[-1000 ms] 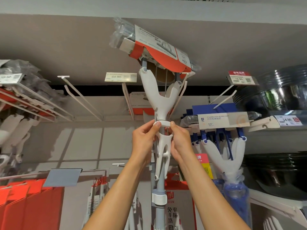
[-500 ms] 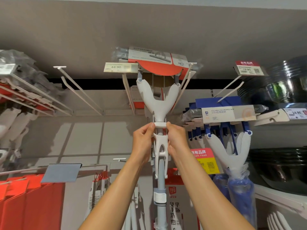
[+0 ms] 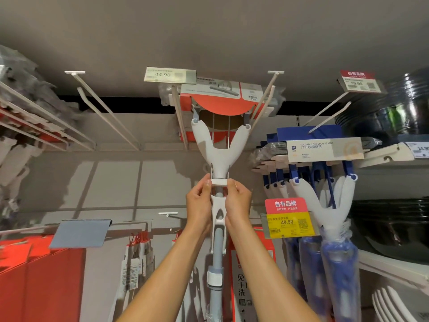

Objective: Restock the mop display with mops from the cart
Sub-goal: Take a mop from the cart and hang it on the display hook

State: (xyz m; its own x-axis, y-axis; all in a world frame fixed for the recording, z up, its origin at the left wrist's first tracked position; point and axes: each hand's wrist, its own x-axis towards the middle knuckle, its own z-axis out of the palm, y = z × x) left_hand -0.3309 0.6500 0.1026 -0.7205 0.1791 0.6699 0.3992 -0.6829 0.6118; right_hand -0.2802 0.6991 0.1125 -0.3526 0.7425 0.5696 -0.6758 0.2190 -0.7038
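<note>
Both hands are raised overhead on the sponge mop (image 3: 219, 147): the left hand (image 3: 199, 206) and the right hand (image 3: 238, 205) each pinch an end of the small white collar (image 3: 219, 182) just below the Y-shaped yoke, fingers and thumbs curled in from either side. Gripping there, close under the head, gives control of a long, top-heavy thing; the pale blue handle (image 3: 217, 252) hangs down between the forearms and needs no holding. Above the hands the yoke's two arms run up to the mop head in its red and white card sleeve (image 3: 221, 98), which sits between a pair of white display hooks (image 3: 262, 105) under the 44.90 price tag (image 3: 169, 75). The head looks level and carried by the hooks, though whether it is fully seated I cannot tell, since the sleeve hides the contact. The two-handed grip probably serves to steady and centre the mop before letting go. To the right hang blue sponge mops (image 3: 325, 182) on the neighbouring hooks with a 49.90 tag (image 3: 287, 217); to the left another pair of hooks (image 3: 102, 108) stands bare.
</note>
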